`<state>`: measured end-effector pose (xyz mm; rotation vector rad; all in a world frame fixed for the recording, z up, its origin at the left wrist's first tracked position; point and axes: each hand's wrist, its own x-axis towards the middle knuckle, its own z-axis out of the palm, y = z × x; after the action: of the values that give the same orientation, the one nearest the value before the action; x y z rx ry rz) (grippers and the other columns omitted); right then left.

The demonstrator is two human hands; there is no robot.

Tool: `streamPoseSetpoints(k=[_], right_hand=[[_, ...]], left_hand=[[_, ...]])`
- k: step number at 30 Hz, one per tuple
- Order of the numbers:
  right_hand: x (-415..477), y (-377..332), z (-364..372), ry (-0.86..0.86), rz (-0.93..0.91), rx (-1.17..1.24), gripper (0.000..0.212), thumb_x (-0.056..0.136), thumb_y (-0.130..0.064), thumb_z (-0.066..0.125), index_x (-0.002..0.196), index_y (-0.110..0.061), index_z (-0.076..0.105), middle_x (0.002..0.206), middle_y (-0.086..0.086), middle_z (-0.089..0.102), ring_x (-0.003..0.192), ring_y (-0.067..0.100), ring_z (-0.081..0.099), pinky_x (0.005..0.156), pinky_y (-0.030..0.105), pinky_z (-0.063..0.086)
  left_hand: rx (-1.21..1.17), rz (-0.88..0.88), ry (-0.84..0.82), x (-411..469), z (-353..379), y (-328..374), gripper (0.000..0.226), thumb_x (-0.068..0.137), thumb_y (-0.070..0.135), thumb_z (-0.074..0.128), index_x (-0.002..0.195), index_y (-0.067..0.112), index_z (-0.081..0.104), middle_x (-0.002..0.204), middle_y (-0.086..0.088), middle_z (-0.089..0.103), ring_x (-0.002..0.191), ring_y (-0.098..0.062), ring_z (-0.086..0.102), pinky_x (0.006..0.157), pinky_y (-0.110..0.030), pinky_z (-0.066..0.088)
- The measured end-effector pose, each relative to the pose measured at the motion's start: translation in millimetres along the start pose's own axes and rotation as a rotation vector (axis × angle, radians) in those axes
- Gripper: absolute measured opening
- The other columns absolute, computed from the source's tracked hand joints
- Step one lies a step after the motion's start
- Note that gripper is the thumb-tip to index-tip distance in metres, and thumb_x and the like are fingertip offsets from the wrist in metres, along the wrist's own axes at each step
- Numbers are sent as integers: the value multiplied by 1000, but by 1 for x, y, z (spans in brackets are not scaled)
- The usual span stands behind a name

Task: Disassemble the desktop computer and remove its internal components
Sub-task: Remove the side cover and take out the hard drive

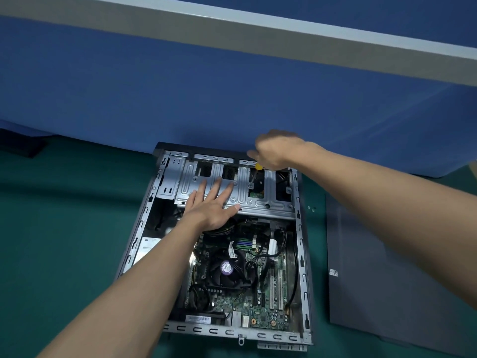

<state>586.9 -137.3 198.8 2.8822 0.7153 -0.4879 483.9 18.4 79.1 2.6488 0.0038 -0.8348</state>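
Step in hand, as I judge it: freeing the drive cage (258, 202) in the far end of the open desktop computer (300, 254), which lies on its side directly beneath both my forearms. My left hand (210, 202) lies flat on the cage, fingers straight and spread, holding nothing, bracing the metal. My right hand (277, 151) is curled round the yellow-handled screwdriver (254, 175), its tip set on a cage screw (249, 185) just right of my left fingertips. Next move calls for keeping the tip seated square and pressing down while turning. The cooling fan (227, 270) sits between my forearms. Right of my right forearm lie the side panel (374, 267) and two loose screws (311, 208). Surface: green mat (64, 228). Beyond my hands, a blue partition (180, 99)
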Motion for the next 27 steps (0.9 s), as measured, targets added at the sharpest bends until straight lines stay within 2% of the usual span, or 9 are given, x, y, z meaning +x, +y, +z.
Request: streamPoseSetpoints(k=[5, 8, 9, 12, 15, 19, 22, 24, 27], right_hand=[[-1, -2, -8, -33, -203, -26, 10, 88, -16, 56, 79, -16, 58, 77, 3, 59, 78, 26, 57, 53, 27, 38], [-1, -3, -10, -87, -243, 2, 8, 88, -17, 58, 83, -23, 57, 81, -2, 58, 85, 24, 57, 54, 27, 36], [-1, -4, -10, -77, -232, -11, 9, 91, -26, 57, 83, -22, 55, 81, -1, 58, 84, 25, 57, 55, 27, 36], [0, -6, -5, -7, -88, -135, 51, 95, -58, 37, 68, -16, 48, 68, -2, 50, 64, 21, 52, 59, 27, 36], [2, -9, -4, 12, -25, -174, 36, 98, -38, 40, 71, -15, 49, 71, -1, 50, 69, 23, 53, 64, 26, 39], [0, -8, -9, -10, -66, -105, 15, 85, -14, 56, 71, -10, 52, 68, 6, 53, 57, 22, 50, 47, 20, 32], [0, -4, -12, -72, -138, -9, 6, 81, -8, 59, 82, -13, 61, 80, 6, 63, 75, 26, 59, 53, 24, 41], [-1, -2, -9, -101, -135, 15, 3, 87, -16, 58, 89, -15, 61, 87, 5, 63, 81, 25, 59, 57, 27, 43], [-2, 0, -6, -84, -34, -82, 46, 97, -50, 41, 72, -13, 48, 71, 1, 51, 63, 20, 50, 58, 27, 37]], left_hand=[[4, -5, -8, 0, 1, 0, 66, 94, 70, 20, 147, 50, -15, 149, 19, -36, 139, -16, -36, 114, -41, -17], [8, -10, -14, 0, 0, 0, 66, 95, 69, 20, 147, 50, -16, 148, 19, -36, 139, -16, -36, 114, -41, -17], [9, -11, -15, 0, 0, 1, 66, 95, 69, 20, 147, 50, -16, 148, 19, -36, 139, -16, -36, 114, -41, -17], [12, -13, -17, 0, 0, 1, 66, 95, 69, 20, 147, 51, -16, 147, 19, -37, 138, -16, -37, 114, -41, -17], [7, -10, -16, -1, 0, 1, 66, 95, 69, 21, 147, 51, -16, 145, 20, -38, 138, -16, -37, 114, -41, -17], [4, -9, -10, -2, 1, 1, 66, 95, 69, 21, 147, 51, -15, 149, 19, -35, 138, -16, -36, 114, -41, -17], [4, -10, -12, -2, 0, 2, 66, 95, 69, 21, 147, 51, -15, 151, 18, -34, 138, -16, -36, 114, -41, -17], [6, -10, -13, -4, -1, 3, 66, 95, 68, 21, 147, 51, -16, 151, 17, -34, 138, -16, -37, 115, -41, -16], [23, -13, -27, -6, -3, 4, 65, 96, 67, 19, 147, 49, -18, 151, 15, -35, 138, -17, -37, 114, -42, -17]])
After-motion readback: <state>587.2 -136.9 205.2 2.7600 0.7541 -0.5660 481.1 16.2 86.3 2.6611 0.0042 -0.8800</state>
